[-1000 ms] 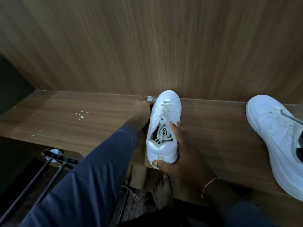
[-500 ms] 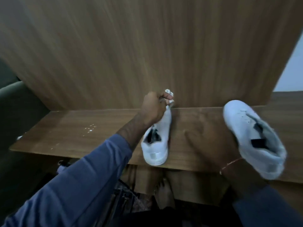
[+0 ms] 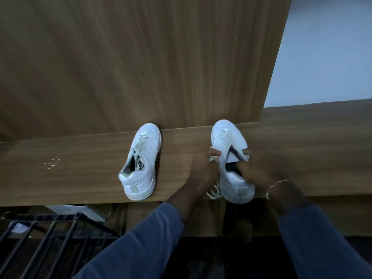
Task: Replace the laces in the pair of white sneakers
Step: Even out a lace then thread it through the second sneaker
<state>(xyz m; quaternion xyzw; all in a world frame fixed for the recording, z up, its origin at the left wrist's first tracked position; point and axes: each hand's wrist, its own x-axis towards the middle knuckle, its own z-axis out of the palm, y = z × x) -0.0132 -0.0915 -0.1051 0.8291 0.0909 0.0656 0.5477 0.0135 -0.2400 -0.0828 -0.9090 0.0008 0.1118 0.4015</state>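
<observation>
A wooden bench [image 3: 80, 170] runs below a tall wood-grain panel [image 3: 141, 57]. White specks [image 3: 52, 161] dot its left part. Black metal rack [image 3: 50, 234] lower left; pale wall [image 3: 332, 57] upper right.

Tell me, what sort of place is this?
Probably a room in a home: a wooden ledge against a wood-grain panel, white sneakers on it, and a black metal rack below.
</observation>
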